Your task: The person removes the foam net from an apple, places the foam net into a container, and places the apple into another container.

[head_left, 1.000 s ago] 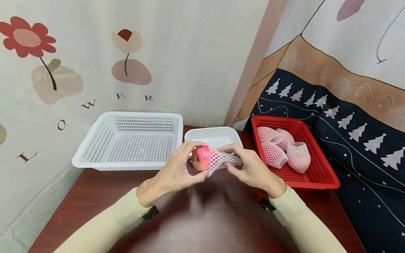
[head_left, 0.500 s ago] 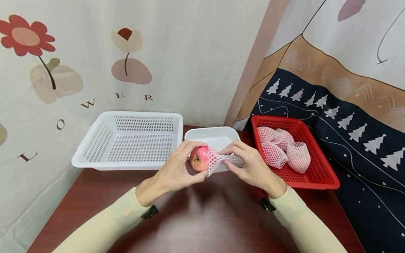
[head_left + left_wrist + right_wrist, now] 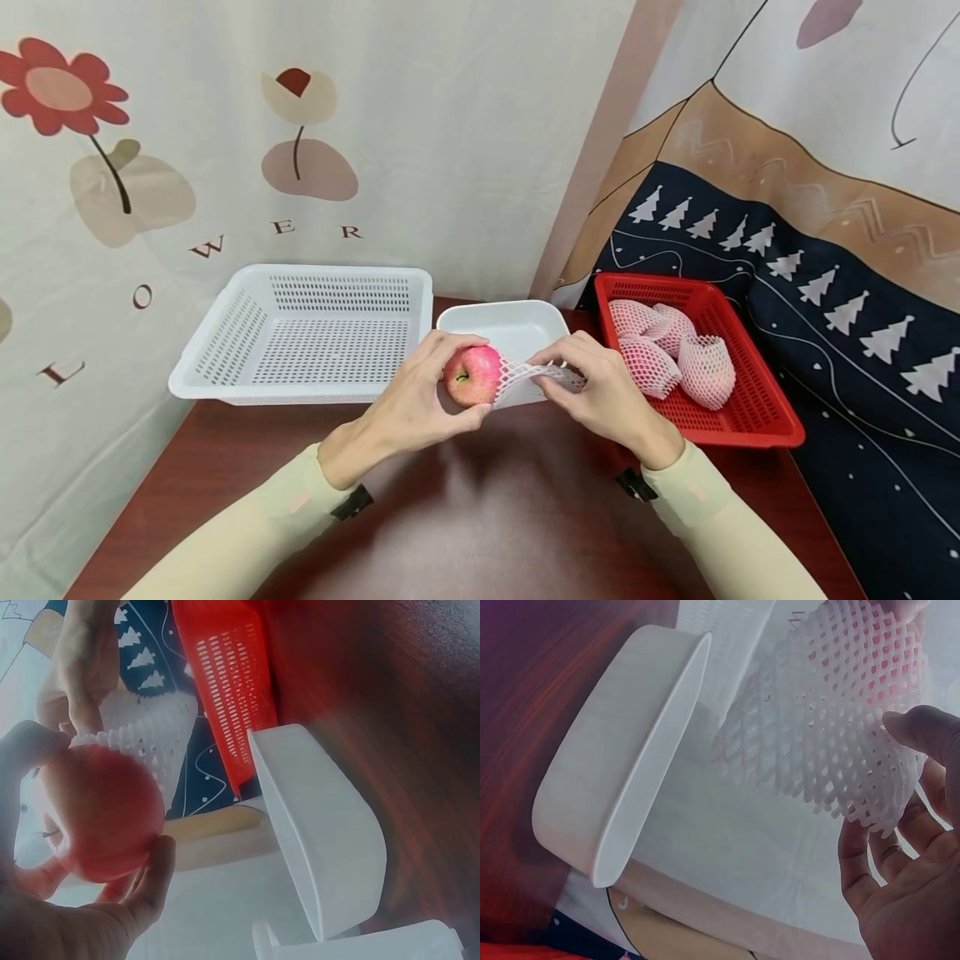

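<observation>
A red apple (image 3: 472, 376) is held in my left hand (image 3: 416, 400), fingers above it and thumb below. White foam netting (image 3: 517, 377) stretches from the apple's right side to my right hand (image 3: 603, 396), which pinches its loose end between thumb and fingers. In the left wrist view the apple (image 3: 105, 814) shows mostly bare, with the net (image 3: 154, 731) over only its far side. The right wrist view shows the netting (image 3: 817, 727) spread out, pink fruit showing through its mesh. Both hands are raised over the table, in front of a small white tray (image 3: 517, 321).
At the back left stands a white perforated basket (image 3: 330, 392). On the right a red basket (image 3: 757, 400) contains several netted fruits (image 3: 707, 372). The brown table (image 3: 480, 533) meets printed curtains (image 3: 465, 150) at its back and right.
My right hand has moved slightly right, drawing the netting off the apple, so more of its red skin is bare. My left hand and the apple have shifted slightly left.
</observation>
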{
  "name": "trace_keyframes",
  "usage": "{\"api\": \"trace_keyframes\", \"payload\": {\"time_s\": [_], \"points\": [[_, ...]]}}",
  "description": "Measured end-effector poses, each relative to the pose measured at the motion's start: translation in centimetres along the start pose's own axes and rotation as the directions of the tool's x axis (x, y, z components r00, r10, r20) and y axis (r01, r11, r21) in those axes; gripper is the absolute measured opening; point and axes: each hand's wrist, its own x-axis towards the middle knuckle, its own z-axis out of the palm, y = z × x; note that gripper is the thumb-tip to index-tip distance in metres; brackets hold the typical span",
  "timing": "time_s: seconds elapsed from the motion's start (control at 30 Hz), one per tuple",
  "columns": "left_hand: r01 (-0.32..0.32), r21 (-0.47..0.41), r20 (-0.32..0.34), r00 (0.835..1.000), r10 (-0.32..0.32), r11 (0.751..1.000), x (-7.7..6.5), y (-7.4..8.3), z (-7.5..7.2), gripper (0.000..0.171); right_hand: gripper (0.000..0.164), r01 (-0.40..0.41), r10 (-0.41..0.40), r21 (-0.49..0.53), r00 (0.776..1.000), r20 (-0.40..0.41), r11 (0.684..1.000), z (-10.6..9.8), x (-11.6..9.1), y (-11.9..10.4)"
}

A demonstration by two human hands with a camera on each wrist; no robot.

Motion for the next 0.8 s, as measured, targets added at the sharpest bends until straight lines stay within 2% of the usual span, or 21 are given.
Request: {"api": "trace_keyframes", "payload": {"time_s": [0.4, 0.8], "points": [[0.064, 0.012, 0.006, 0.998, -0.064, 0.998, -0.4, -0.2, -0.7, 0.076, 0.036, -0.051, 0.050, -0.036, 0.999, -0.012, 0.998, -0.7, -0.4, 0.1], [0.093, 0.027, -0.004, 0.996, -0.093, 0.995, -0.7, -0.5, -1.4, 0.078, 0.032, -0.097, 0.097, -0.052, 0.995, -0.008, 0.994, -1.3, -0.3, 0.1]]}}
